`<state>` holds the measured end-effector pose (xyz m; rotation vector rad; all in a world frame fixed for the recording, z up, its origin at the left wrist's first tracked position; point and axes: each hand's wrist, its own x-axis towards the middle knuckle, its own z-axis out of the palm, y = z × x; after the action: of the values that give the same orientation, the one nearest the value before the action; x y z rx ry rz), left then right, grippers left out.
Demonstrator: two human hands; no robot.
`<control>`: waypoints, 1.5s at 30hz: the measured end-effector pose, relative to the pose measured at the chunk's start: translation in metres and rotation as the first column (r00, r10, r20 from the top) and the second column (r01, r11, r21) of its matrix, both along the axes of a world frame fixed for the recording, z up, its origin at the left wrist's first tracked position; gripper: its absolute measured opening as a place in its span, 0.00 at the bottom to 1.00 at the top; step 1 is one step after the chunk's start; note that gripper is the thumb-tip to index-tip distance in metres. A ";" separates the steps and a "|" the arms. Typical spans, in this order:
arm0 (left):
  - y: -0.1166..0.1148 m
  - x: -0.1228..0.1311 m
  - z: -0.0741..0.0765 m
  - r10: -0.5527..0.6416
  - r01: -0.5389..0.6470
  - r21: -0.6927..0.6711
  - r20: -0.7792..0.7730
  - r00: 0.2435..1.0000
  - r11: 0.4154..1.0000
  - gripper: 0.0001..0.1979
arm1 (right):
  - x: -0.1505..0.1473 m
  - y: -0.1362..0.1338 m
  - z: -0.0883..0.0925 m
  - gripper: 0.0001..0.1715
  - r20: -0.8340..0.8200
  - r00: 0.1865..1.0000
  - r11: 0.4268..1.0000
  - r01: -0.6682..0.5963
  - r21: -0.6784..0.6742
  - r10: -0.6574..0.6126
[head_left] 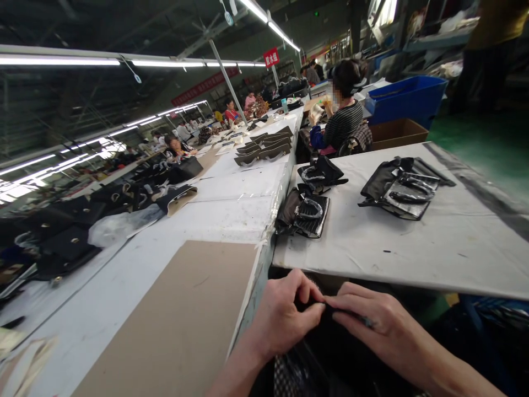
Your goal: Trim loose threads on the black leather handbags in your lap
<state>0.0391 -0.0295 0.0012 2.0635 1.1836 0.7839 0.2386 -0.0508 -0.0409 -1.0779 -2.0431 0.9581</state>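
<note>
My left hand point(285, 317) and my right hand point(372, 325) meet low in the view, just below the near edge of the white-covered table point(413, 259). Both pinch a small black piece point(314, 304) between thumb and fingers; most of it is hidden by the fingers. The right hand also has a thin dark stick-like item point(359, 318) lying along its fingers. Dark material, partly shiny and checked point(289, 375), lies under my hands.
Black bag parts in clear wrap lie on the white table: one pile point(303, 212), another point(322, 172), a third point(403, 187). A brown board point(182, 320) lies on the long bench at left. A seated person point(343, 118) works beyond; a blue bin point(409, 96) stands behind.
</note>
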 end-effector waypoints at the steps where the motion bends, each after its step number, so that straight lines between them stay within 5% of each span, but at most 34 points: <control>1: -0.001 0.000 0.004 0.024 -0.025 -0.031 -0.019 1.000 0.999 0.17 | 0.000 0.000 0.002 0.12 0.004 1.000 1.000 -0.010 0.000 0.010; 7: -0.006 0.002 0.020 0.058 -0.070 -0.189 -0.069 0.996 0.980 0.15 | -0.009 0.000 0.006 0.04 0.030 0.997 0.996 -0.063 -0.063 0.065; 14: -0.019 -0.004 0.027 0.084 -0.060 -0.359 0.050 0.995 0.931 0.22 | -0.025 0.011 0.008 0.13 -0.114 0.993 0.980 0.017 -0.197 -0.040; 18: -0.031 -0.013 0.020 0.268 -0.282 -0.174 -0.097 0.958 0.944 0.22 | -0.028 0.014 0.009 0.05 -0.010 0.995 0.983 0.099 -0.157 -0.102; 22: -0.035 -0.020 0.011 0.333 -0.352 -0.113 -0.158 0.930 0.929 0.12 | -0.032 0.014 0.009 0.04 0.013 0.996 0.989 0.093 -0.117 -0.092; 36: -0.025 -0.027 0.012 0.174 -0.154 0.101 -0.226 0.959 0.983 0.10 | -0.034 0.013 -0.004 0.10 0.045 0.999 0.999 -0.021 0.048 0.019; 45: -0.022 -0.028 -0.011 0.102 -0.068 0.267 -0.114 0.988 0.961 0.09 | -0.032 0.016 -0.005 0.09 0.052 0.999 0.997 -0.019 0.080 0.015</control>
<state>0.0111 -0.0519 -0.0102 2.3206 1.3037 0.9039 0.2062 -0.0345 -0.0455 -1.0540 -2.1165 0.8568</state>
